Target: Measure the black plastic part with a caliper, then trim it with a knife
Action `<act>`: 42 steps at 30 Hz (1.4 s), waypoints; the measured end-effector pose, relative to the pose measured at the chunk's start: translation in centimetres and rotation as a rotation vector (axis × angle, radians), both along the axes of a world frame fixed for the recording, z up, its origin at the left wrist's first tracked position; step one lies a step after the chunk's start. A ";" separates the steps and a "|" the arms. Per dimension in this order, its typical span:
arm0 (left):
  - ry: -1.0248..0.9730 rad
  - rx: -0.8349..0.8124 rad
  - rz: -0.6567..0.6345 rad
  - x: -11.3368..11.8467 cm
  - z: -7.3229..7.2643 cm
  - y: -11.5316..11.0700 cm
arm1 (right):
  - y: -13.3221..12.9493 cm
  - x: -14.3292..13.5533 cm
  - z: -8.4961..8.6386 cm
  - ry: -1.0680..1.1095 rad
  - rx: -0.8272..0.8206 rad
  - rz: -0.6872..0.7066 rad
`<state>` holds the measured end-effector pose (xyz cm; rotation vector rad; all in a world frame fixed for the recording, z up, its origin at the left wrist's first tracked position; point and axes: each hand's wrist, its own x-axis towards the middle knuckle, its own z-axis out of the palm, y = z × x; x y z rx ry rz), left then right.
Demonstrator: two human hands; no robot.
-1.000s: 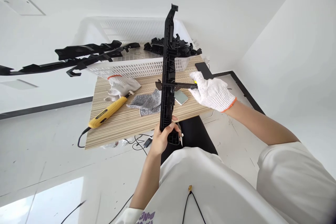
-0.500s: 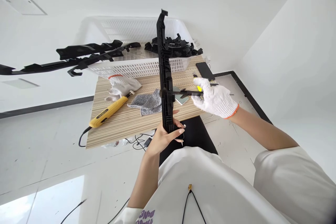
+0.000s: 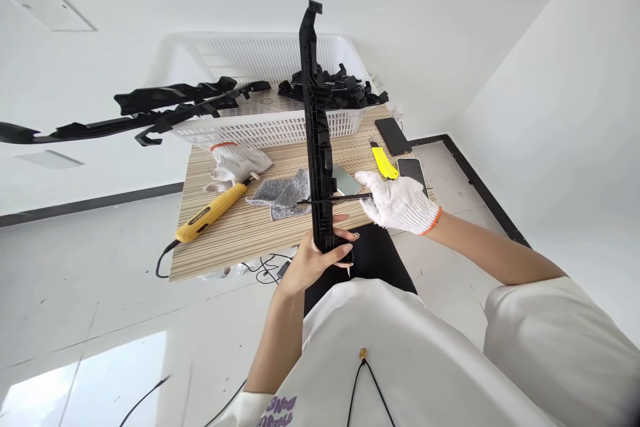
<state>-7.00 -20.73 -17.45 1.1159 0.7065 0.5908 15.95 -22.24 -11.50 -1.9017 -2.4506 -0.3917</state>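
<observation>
My bare left hand [image 3: 315, 257] is closed around the lower end of a long black plastic trim piece [image 3: 319, 140]. The piece stands nearly upright in front of me, with ribs along its length and a hooked top. On the right, my right hand [image 3: 395, 201] wears a white knitted glove with an orange cuff. Its fingers are shut on a thin black strip [image 3: 350, 198], which points left and crosses the lower part of the trim piece. I cannot tell whether the strip touches it, nor its exact kind.
Behind stands a white plastic basket [image 3: 270, 128] holding black plastic pieces [image 3: 345, 90]; others [image 3: 175, 103] jut out left. On the wooden table [image 3: 220, 250] lie a yellow corded tool [image 3: 213, 212], a white glove [image 3: 237, 163], a grey cloth [image 3: 283, 195], a yellow cutter [image 3: 384, 161] and phones [image 3: 393, 136].
My right hand has moved slightly left and down with the strip, uncovering the yellow cutter and a phone. The trim piece stays in my left hand, its top a little higher in view.
</observation>
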 end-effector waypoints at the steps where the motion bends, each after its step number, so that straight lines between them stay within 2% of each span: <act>1: 0.002 0.005 0.011 0.0 0.0 0.1 | 0.0 0.0 0.2 -0.011 -0.035 -0.005; 6: 0.016 0.012 0.015 0.0 0.0 0.1 | -0.2 -0.3 0.8 -0.032 -0.109 -0.058; 18: 0.006 -0.030 -0.001 0.0 0.0 -0.3 | -0.4 -0.8 -0.3 0.078 0.105 -0.166; 25: -0.026 -0.010 -0.031 0.6 -0.6 -0.3 | -1.9 -1.1 -1.5 0.076 0.123 -0.042; 31: -0.029 -0.004 -0.085 0.1 -0.7 -0.2 | -2.1 -1.1 -2.1 0.062 0.156 0.055; 34: -0.036 -0.015 -0.058 0.0 -0.4 -0.3 | -2.0 -1.0 -1.8 0.063 0.119 0.068; 42: -0.042 -0.065 -0.008 -0.1 0.4 -0.5 | -2.0 -1.0 -1.5 0.071 -0.049 -0.039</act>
